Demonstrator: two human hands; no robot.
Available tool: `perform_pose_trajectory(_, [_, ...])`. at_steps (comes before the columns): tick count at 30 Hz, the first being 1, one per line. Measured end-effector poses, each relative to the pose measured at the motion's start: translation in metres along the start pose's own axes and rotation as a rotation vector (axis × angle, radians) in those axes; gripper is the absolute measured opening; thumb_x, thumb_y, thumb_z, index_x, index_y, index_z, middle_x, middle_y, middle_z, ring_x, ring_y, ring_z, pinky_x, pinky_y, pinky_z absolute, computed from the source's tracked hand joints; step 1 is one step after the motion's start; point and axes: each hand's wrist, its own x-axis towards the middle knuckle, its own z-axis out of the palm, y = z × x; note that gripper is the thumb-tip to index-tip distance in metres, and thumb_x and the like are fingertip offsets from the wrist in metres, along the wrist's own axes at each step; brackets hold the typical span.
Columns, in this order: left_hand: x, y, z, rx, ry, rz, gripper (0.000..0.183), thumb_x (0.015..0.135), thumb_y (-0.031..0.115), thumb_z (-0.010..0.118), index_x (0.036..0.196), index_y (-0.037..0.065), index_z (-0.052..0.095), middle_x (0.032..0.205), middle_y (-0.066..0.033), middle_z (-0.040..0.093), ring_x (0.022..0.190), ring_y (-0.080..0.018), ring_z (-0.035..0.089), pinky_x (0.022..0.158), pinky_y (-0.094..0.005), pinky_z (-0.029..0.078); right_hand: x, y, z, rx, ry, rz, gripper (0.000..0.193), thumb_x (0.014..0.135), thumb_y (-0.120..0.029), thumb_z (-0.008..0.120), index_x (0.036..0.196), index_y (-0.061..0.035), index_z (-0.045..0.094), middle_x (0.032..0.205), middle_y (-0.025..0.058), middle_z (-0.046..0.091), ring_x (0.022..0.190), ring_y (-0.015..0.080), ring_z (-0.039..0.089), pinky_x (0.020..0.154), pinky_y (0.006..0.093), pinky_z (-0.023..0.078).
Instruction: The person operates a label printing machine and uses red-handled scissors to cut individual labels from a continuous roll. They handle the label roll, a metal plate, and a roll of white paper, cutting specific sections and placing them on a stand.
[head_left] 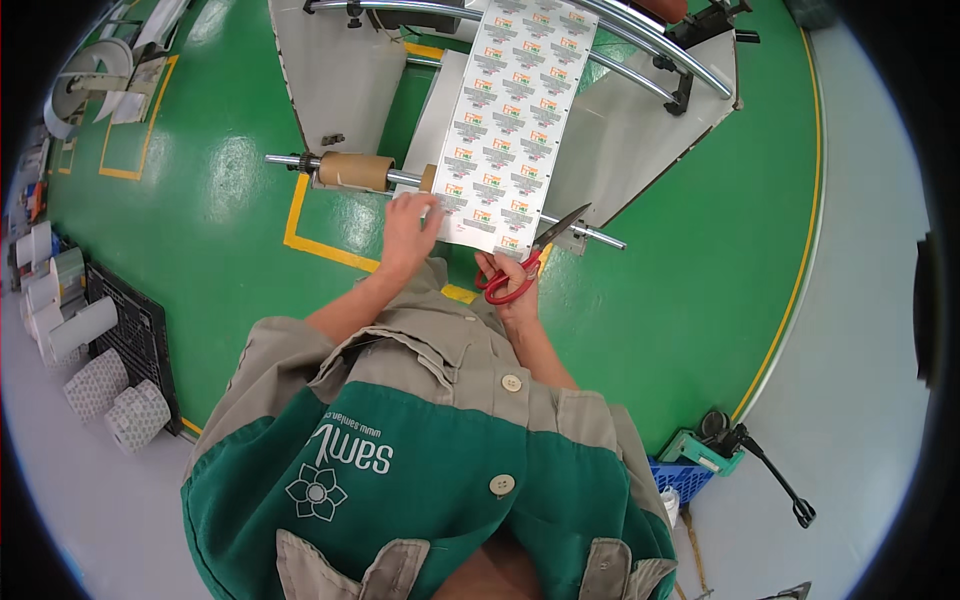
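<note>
head view looks straight down past a green and beige jacket [430, 470] to a green floor [230, 220] marked with yellow lines. a printed web [505, 120] of small repeated labels runs down from the machine's curved rails [640, 40] to a steel shaft [400, 178], where its lower end hangs over the bar. a brown cardboard core [355, 170] sits on the shaft, just left of the web.

left hand [410, 225] lies flat with fingers spread on the web's lower left corner, pressing it near the shaft. right hand [512, 278] is closed through the red handles of scissors [535, 255]; the blades point up and to the right, slightly parted, at the web's bottom edge close to its right corner. the two hands are apart, one at each side of the web's end.

at far left, white rolls [80, 330] lie beside a black pallet [135, 330]. at lower right, a blue crate [680, 478] stands near a black handle [775, 478].
</note>
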Motion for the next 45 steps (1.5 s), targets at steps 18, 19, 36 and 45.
perform_pose_trajectory(18, [0.001, 0.001, -0.010, -0.612, -0.086, -0.664, 0.029, 0.080, 0.016, 0.069, 0.101, -0.001, 0.058, 0.089, -0.0085, 0.064, 0.079, -0.0133, 0.058, 0.070, -0.0281, 0.048, 0.002, 0.014, 0.004, 0.386, 0.041, 0.079, 0.027, 0.085, -0.002, 0.064, 0.109, -0.0091, 0.054, 0.112, 0.0096, 0.060, 0.104, 0.0256, 0.059, 0.090, 0.0436, 0.051])
perform_pose_trajectory(19, [0.002, 0.001, -0.010, -0.588, -0.096, -0.654, 0.030, 0.080, 0.016, 0.069, 0.102, -0.001, 0.057, 0.089, -0.0081, 0.063, 0.079, -0.0129, 0.057, 0.070, -0.0281, 0.047, 0.006, 0.015, -0.001, 0.434, 0.210, -0.002, 0.021, 0.085, -0.001, 0.065, 0.098, -0.0124, 0.053, 0.110, 0.0103, 0.061, 0.102, 0.0259, 0.060, 0.089, 0.0439, 0.052])
perform_pose_trajectory(36, [-0.002, 0.015, 0.001, -0.334, -0.186, -0.494, 0.029, 0.079, 0.014, 0.070, 0.101, 0.002, 0.054, 0.087, -0.0103, 0.060, 0.077, -0.0215, 0.056, 0.071, -0.0326, 0.047, 0.017, 0.034, 0.024, 0.380, 0.148, 0.090, 0.021, 0.083, 0.006, 0.059, 0.100, -0.0058, 0.056, 0.093, 0.0079, 0.061, 0.084, 0.0210, 0.062, 0.082, 0.0371, 0.054])
perform_pose_trajectory(45, [0.003, 0.026, -0.002, 0.020, -0.246, 0.190, 0.012, 0.076, 0.007, 0.067, 0.087, 0.005, 0.063, 0.081, -0.0107, 0.059, 0.079, -0.0334, 0.054, 0.069, -0.0415, 0.045, 0.009, 0.020, 0.050, 0.227, 0.135, 0.063, 0.017, 0.077, 0.008, 0.058, 0.090, -0.0029, 0.055, 0.078, 0.0059, 0.059, 0.061, 0.0160, 0.055, 0.052, 0.0306, 0.046])
